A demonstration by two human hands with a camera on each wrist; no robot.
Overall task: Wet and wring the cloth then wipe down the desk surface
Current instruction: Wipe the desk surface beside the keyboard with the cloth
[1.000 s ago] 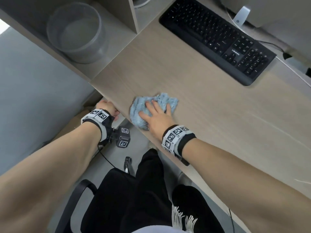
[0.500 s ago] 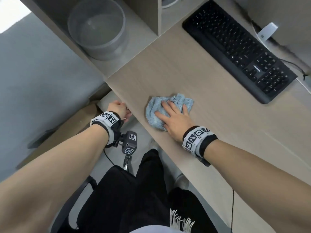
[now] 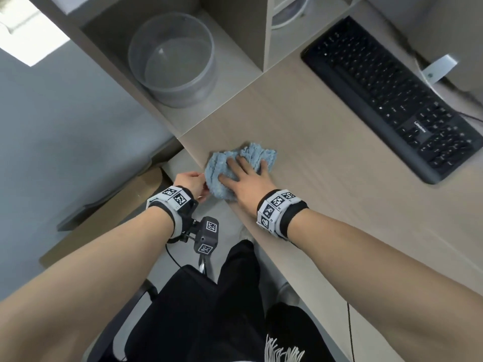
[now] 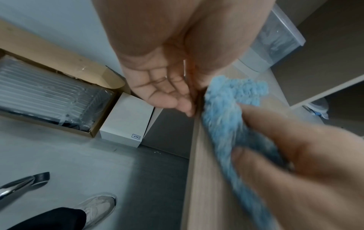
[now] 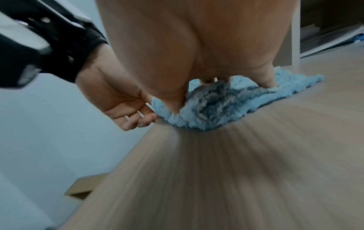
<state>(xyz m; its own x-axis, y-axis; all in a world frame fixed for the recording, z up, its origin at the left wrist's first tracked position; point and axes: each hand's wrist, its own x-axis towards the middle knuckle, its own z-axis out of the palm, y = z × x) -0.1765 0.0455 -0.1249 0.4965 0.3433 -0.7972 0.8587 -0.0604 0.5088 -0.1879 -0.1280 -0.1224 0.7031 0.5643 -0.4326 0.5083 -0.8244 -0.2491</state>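
Note:
A fluffy blue cloth (image 3: 257,152) lies bunched at the front left edge of the light wood desk (image 3: 339,194), partly hanging over it. My right hand (image 3: 245,178) presses flat on the cloth with straight, spread fingers. The right wrist view shows the cloth (image 5: 206,112) under that palm. My left hand (image 3: 190,181) is cupped just below the desk edge, right beside the cloth. In the left wrist view its palm (image 4: 157,87) faces up, its fingers are relaxed and it holds nothing, and the cloth (image 4: 226,109) nearly touches its fingertips.
A clear plastic basin (image 3: 172,58) with water stands on the lower shelf at the back left. A black keyboard (image 3: 392,100) lies at the back right, near a monitor foot (image 3: 439,66). On the floor sit a cardboard box (image 4: 49,93) and a white box (image 4: 126,119).
My right hand has slid the cloth toward the desk's front left edge, up against my left hand. The left hand has stayed at the edge.

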